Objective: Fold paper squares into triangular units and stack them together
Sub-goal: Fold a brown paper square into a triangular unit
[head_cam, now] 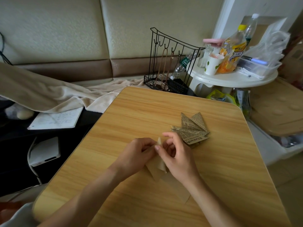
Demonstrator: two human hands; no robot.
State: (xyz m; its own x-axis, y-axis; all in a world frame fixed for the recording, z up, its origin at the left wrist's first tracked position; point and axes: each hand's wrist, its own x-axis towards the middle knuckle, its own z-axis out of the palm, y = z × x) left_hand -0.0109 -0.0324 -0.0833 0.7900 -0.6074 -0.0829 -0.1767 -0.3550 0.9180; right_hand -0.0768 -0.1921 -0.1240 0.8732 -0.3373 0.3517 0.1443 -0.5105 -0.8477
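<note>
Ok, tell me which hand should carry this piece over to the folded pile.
Right, probably. The right hand is next to the pile of folded units and already pinches the paper piece with the left hand, which is farther away.

table (213, 169): light wood grain. folded units (191, 128): tan newsprint, black text. paper (157, 166) in the hands: plain tan. far wire rack (170, 63): black. left blanket (73, 94): cream.
</note>
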